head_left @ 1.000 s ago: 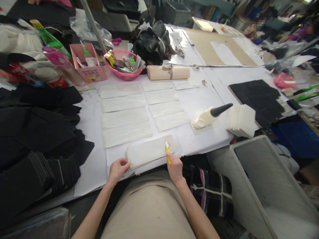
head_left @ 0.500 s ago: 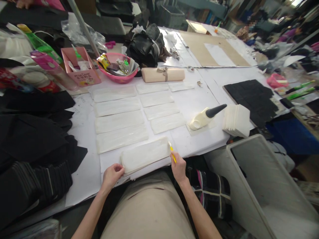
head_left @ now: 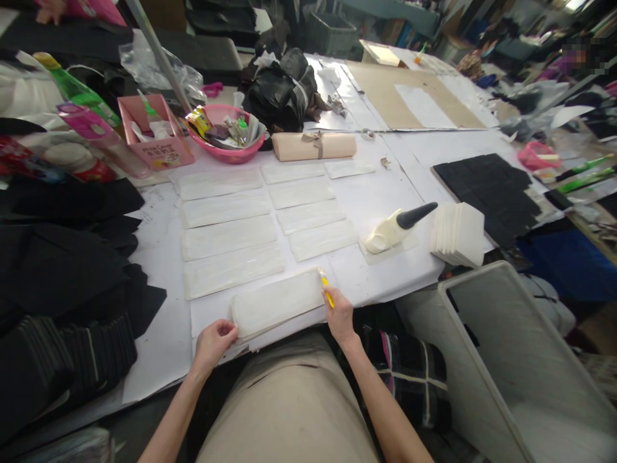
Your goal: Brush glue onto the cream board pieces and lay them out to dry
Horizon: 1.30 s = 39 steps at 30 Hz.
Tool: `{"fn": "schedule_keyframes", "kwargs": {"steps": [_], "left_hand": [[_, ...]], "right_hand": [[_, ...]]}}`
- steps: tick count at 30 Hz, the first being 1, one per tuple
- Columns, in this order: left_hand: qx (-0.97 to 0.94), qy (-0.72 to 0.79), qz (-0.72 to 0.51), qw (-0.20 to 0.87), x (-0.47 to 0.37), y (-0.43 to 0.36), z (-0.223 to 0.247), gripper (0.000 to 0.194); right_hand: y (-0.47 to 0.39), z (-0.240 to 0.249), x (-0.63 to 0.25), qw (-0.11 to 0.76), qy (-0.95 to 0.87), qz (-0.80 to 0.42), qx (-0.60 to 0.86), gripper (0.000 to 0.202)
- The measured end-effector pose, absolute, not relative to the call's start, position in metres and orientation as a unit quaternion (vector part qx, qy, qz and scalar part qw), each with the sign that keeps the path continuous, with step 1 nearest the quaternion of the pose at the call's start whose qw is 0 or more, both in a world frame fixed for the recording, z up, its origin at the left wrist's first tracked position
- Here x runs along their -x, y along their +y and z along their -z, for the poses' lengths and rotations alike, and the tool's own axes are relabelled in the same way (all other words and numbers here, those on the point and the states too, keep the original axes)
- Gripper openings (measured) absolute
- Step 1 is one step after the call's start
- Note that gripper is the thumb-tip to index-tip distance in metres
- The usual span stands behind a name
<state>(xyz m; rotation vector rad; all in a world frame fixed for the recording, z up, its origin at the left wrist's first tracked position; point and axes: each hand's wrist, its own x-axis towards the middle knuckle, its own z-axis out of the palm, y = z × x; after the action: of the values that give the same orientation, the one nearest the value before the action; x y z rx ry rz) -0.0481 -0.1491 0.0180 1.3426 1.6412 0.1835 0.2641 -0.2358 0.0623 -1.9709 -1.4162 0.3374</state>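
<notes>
A small stack of off-white rectangular panels [head_left: 277, 302] lies at the table's near edge. At its left end, my left hand [head_left: 214, 341] pinches the near corner between thumb and fingers. My right hand [head_left: 340, 315] grips a small brush [head_left: 327, 291] by its yellow handle. The brush's pale tip is at the right end of the top panel. Beyond my hands, several similar panels [head_left: 234, 267] lie flat in two columns. To the right, a cream bottle [head_left: 383, 238] with a long dark nozzle rests tilted on a pale sheet.
Black cut pieces [head_left: 62, 263] are heaped at left. A pink basin [head_left: 231, 154] of small items and a pink box [head_left: 164, 151] stand at the back. White pads [head_left: 457, 233] are stacked at right, above a large grey bin [head_left: 511, 360]. A metal pole [head_left: 159, 54] rises behind.
My right hand and the brush have shifted slightly left along the panel's right end. My left hand stays at the near-left corner. The view has moved a little.
</notes>
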Motion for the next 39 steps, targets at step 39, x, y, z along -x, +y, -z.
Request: {"fn": "schedule_keyframes", "kwargs": {"steps": [39], "left_hand": [[-0.514,0.637,-0.147,0.556,0.051,-0.15,-0.022,0.025]], "right_hand": [[-0.259,-0.083,-0.133,0.441,-0.475,-0.471,0.599,0.02]]}}
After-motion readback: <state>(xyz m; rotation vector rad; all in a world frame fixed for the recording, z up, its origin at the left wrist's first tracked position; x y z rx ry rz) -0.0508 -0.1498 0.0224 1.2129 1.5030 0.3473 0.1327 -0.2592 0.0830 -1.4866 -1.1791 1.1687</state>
